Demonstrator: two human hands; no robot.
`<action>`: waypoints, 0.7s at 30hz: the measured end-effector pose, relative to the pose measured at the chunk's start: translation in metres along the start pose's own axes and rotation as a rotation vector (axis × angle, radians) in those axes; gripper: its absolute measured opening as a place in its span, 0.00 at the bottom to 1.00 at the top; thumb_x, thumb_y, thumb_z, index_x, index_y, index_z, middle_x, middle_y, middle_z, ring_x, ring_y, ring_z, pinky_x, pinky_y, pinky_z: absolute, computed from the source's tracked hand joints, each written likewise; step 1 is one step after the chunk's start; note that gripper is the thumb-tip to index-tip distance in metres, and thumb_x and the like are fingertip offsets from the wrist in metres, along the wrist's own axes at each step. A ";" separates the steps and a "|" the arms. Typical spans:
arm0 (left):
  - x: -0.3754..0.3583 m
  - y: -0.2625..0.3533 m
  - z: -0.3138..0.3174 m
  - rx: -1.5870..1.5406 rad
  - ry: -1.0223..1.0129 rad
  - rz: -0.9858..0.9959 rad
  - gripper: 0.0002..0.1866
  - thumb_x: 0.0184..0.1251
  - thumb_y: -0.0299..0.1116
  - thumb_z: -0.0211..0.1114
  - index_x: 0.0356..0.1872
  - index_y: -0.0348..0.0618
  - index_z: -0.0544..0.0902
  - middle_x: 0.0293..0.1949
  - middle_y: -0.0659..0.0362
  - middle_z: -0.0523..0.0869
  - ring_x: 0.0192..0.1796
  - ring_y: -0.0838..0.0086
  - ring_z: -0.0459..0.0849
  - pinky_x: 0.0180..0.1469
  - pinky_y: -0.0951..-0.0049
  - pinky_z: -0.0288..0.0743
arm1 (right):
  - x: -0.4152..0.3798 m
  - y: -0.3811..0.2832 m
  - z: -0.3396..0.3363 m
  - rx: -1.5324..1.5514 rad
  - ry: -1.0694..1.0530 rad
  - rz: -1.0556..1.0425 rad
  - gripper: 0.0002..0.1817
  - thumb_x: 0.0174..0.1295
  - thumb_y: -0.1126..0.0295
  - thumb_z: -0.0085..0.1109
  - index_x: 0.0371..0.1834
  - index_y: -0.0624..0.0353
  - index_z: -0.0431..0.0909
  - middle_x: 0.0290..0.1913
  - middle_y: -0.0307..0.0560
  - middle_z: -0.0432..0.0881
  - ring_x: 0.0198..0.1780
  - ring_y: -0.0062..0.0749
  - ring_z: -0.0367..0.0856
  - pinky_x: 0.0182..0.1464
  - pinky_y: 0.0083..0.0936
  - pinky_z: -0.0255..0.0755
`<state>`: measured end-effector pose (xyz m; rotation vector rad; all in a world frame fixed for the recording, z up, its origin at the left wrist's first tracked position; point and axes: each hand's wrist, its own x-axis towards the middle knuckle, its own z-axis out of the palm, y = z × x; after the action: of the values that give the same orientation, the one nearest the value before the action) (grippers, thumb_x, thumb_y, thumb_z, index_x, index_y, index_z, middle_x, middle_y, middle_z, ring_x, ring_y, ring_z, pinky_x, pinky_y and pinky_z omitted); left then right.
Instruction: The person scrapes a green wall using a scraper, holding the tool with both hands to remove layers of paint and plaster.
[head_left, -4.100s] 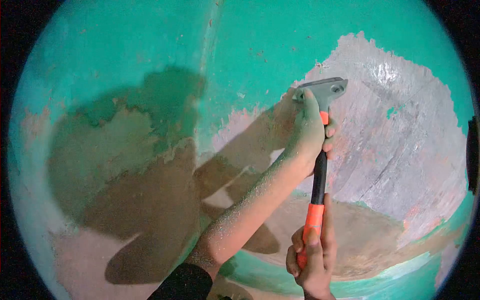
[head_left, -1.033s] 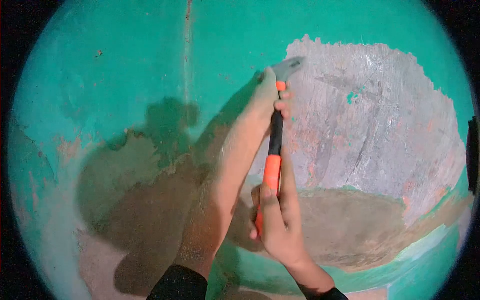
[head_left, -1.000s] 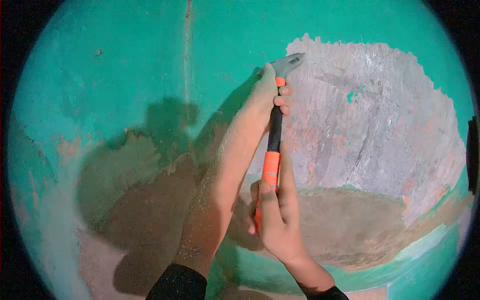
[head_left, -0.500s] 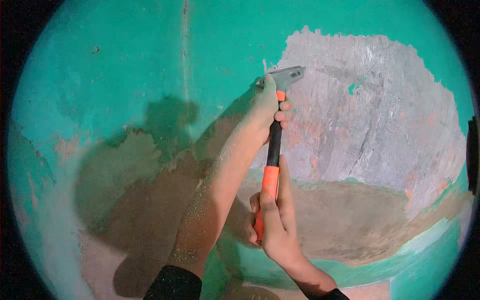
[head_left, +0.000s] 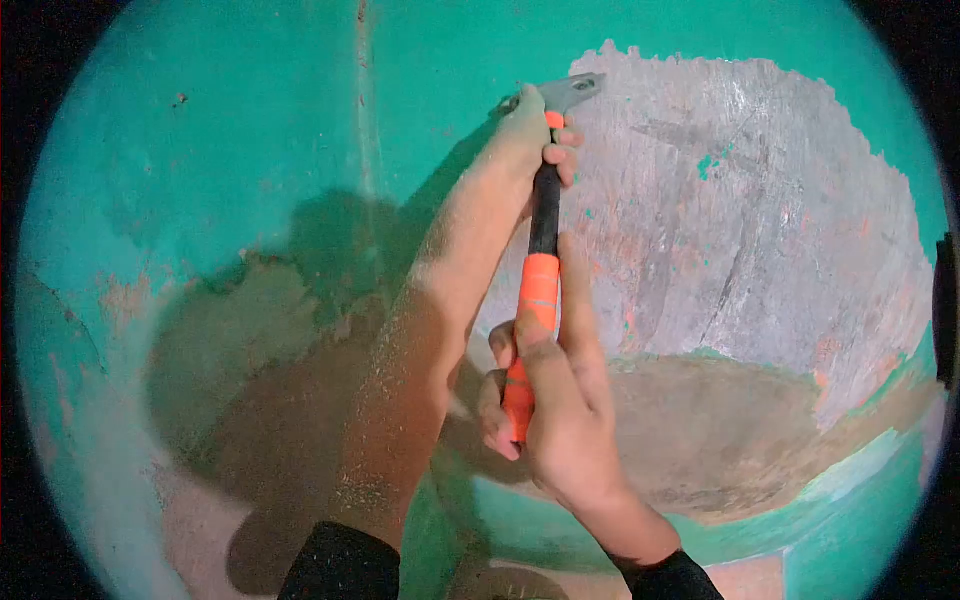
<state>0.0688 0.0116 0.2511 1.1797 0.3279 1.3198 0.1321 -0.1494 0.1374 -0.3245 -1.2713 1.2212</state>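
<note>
A long-handled scraper (head_left: 545, 210) with a black and orange handle and a grey metal head reaches up the wall. My left hand (head_left: 530, 135) is closed around the top of its handle, just under the head, with the thumb up against the metal. Lower down, my right hand (head_left: 555, 385) wraps the orange grip, its index finger stretched along the side. The scraper head (head_left: 575, 92) lies at the wall, by the upper left border of a bare grey patch (head_left: 680, 220). Its blade edge is partly hidden by my left hand.
Green paint (head_left: 250, 110) covers the wall around the grey patch, with small green flecks left inside it. Below the patch runs a brown bare area (head_left: 700, 430). A vertical crack (head_left: 362, 90) marks the paint to the left. My shadow falls across the lower left.
Both hands and the scraper have moved up the wall. The head now sits higher, near the top left corner of the grey patch. The grip of both hands looks the same.
</note>
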 end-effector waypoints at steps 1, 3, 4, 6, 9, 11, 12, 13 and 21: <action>0.000 -0.003 -0.003 -0.005 -0.012 -0.007 0.22 0.78 0.55 0.48 0.38 0.44 0.70 0.24 0.66 0.71 0.16 0.85 0.64 0.18 0.81 0.62 | -0.007 0.008 -0.003 -0.011 0.006 0.021 0.36 0.77 0.67 0.37 0.81 0.43 0.29 0.36 0.42 0.67 0.16 0.20 0.65 0.16 0.19 0.61; -0.009 -0.018 -0.004 0.139 0.055 -0.059 0.29 0.76 0.64 0.40 0.38 0.45 0.69 0.21 0.65 0.71 0.14 0.83 0.63 0.17 0.76 0.62 | -0.023 0.027 -0.010 -0.035 0.011 0.050 0.36 0.77 0.68 0.37 0.81 0.43 0.29 0.36 0.42 0.67 0.16 0.21 0.65 0.16 0.19 0.62; -0.008 -0.023 -0.009 0.127 0.034 -0.086 0.29 0.76 0.64 0.40 0.38 0.45 0.69 0.22 0.65 0.71 0.14 0.83 0.63 0.18 0.76 0.62 | -0.022 0.027 -0.011 -0.050 0.009 0.055 0.36 0.77 0.68 0.36 0.81 0.43 0.29 0.36 0.42 0.67 0.16 0.21 0.65 0.16 0.19 0.62; 0.005 -0.022 -0.013 0.088 -0.002 -0.091 0.29 0.76 0.64 0.40 0.38 0.46 0.69 0.22 0.66 0.71 0.15 0.83 0.64 0.18 0.74 0.63 | -0.019 0.017 -0.010 -0.085 0.009 0.068 0.36 0.77 0.68 0.36 0.81 0.43 0.28 0.35 0.41 0.67 0.16 0.21 0.65 0.16 0.20 0.62; 0.009 -0.008 -0.008 0.029 -0.043 -0.067 0.28 0.77 0.63 0.39 0.38 0.45 0.69 0.22 0.66 0.71 0.16 0.82 0.64 0.18 0.73 0.63 | -0.013 0.001 0.006 -0.008 -0.007 0.032 0.36 0.77 0.68 0.35 0.81 0.42 0.28 0.35 0.41 0.66 0.16 0.21 0.65 0.16 0.19 0.62; 0.002 -0.020 -0.016 0.115 -0.013 -0.074 0.28 0.77 0.62 0.39 0.38 0.45 0.69 0.22 0.65 0.72 0.16 0.82 0.65 0.18 0.73 0.64 | -0.023 0.021 -0.005 -0.075 0.035 0.055 0.36 0.77 0.68 0.36 0.81 0.43 0.28 0.35 0.41 0.66 0.15 0.20 0.64 0.16 0.19 0.62; -0.009 -0.031 -0.014 0.161 0.029 -0.086 0.27 0.77 0.62 0.39 0.38 0.45 0.69 0.22 0.65 0.72 0.16 0.82 0.65 0.19 0.74 0.64 | -0.026 0.029 -0.011 -0.119 0.049 0.057 0.36 0.77 0.68 0.36 0.81 0.43 0.28 0.34 0.41 0.66 0.15 0.20 0.64 0.16 0.19 0.62; -0.016 -0.036 -0.012 0.209 0.067 -0.087 0.27 0.77 0.61 0.38 0.38 0.45 0.69 0.23 0.65 0.73 0.16 0.82 0.65 0.19 0.74 0.64 | -0.025 0.031 -0.016 -0.137 0.038 0.044 0.36 0.77 0.68 0.36 0.81 0.44 0.29 0.34 0.40 0.66 0.15 0.20 0.64 0.16 0.18 0.62; -0.013 -0.025 0.008 0.128 0.122 -0.082 0.27 0.78 0.62 0.39 0.41 0.46 0.69 0.20 0.70 0.67 0.13 0.86 0.58 0.16 0.79 0.57 | -0.024 0.016 -0.014 -0.152 0.052 0.038 0.35 0.78 0.71 0.33 0.81 0.51 0.27 0.31 0.38 0.67 0.17 0.16 0.64 0.19 0.17 0.64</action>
<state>0.0850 0.0013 0.2284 1.1820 0.5507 1.3168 0.1400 -0.1573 0.1068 -0.4902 -1.3211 1.1436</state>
